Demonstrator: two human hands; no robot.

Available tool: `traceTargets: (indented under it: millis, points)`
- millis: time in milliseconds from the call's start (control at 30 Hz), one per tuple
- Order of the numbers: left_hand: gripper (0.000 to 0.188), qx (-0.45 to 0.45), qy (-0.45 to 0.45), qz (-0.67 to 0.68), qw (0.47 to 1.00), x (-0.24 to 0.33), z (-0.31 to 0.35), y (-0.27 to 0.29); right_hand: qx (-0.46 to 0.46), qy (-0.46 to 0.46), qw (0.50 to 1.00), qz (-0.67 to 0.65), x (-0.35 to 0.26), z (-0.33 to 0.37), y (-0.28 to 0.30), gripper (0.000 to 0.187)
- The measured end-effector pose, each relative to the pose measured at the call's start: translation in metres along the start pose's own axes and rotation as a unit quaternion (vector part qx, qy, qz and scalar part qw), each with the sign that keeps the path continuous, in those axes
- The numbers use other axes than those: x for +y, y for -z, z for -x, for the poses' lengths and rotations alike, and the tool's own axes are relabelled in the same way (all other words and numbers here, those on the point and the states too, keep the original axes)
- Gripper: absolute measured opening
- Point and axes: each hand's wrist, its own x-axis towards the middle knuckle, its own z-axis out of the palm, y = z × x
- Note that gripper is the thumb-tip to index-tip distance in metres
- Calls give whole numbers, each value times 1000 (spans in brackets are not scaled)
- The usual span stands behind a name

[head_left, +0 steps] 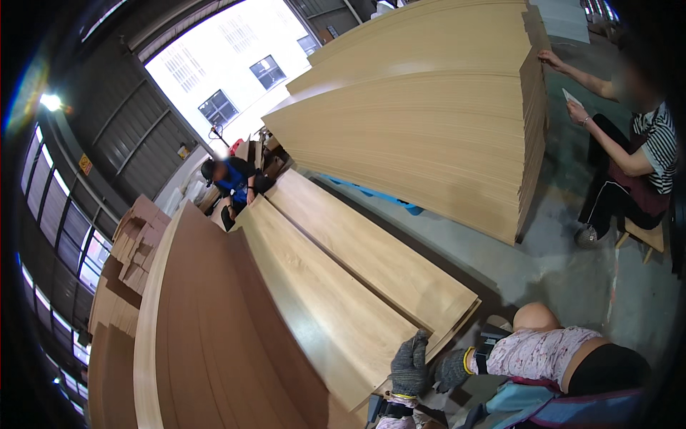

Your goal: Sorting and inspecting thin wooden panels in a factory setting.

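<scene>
My left hand [409, 363], in a dark grey knitted glove, is closed over the near end of a long light wood-grain panel [336, 293], at its right corner. Just right of it is my right hand [451, 370], gloved the same way, low beside the panel's near end. Its fingers point left and down, and I cannot make out whether they touch anything. A second wood-grain panel [386, 247] lies alongside on the right, with a narrow dark gap between the two. At the far end a person in blue and black [236, 179] crouches with a hand at the panels.
A tall stack of tan boards [407, 121] stands behind on the right, near a blue pallet [371, 193]. Brown boards [207, 307] rise close on the left. Cut board pieces [136, 243] are piled farther left. A seated person [636, 157] touches the tall stack.
</scene>
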Motion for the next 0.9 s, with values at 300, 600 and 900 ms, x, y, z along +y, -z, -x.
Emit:
traceTargets:
  millis: [300, 600, 900]
  points:
    - [29, 239, 96, 168, 952, 31, 5, 64, 155, 90, 983, 39, 46, -33, -45, 32]
    - [39, 166, 305, -47, 937, -100, 270, 100, 319, 135, 938, -19, 15, -37, -87, 45]
    - [32, 319, 279, 103, 900, -39, 258, 57, 346, 106, 932, -11, -42, -29, -98, 38]
